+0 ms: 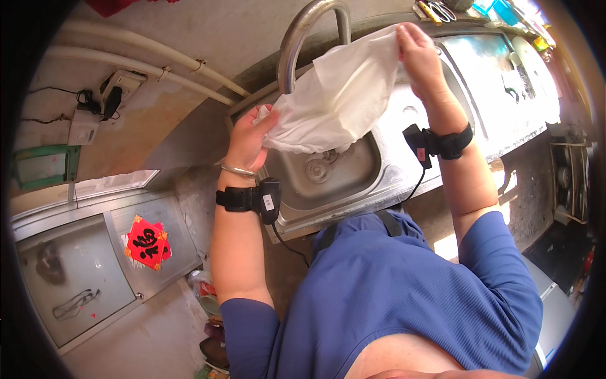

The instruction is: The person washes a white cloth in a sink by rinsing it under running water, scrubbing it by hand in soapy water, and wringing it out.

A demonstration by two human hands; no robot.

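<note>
A thin white cloth [336, 94] is stretched out above a stainless steel sink [326, 177]. My left hand [251, 135] grips its lower left end, fingers closed over bunched fabric. At the upper right corner my right hand [419, 57] pinches the cloth between thumb and fingers. The cloth hangs slack between both hands, covering part of the curved metal faucet [289, 47] and the sink's far side. Below the cloth, the drain [318, 170] shows in the basin.
Beside the sink, a metal counter [487, 80] holds a long pale object at its right. Scissors [442, 12] lie on the ledge behind. Pipes [142, 40] and a socket with plugged cables [124, 87] are on the left wall. A sliding door [154, 213] stands at left.
</note>
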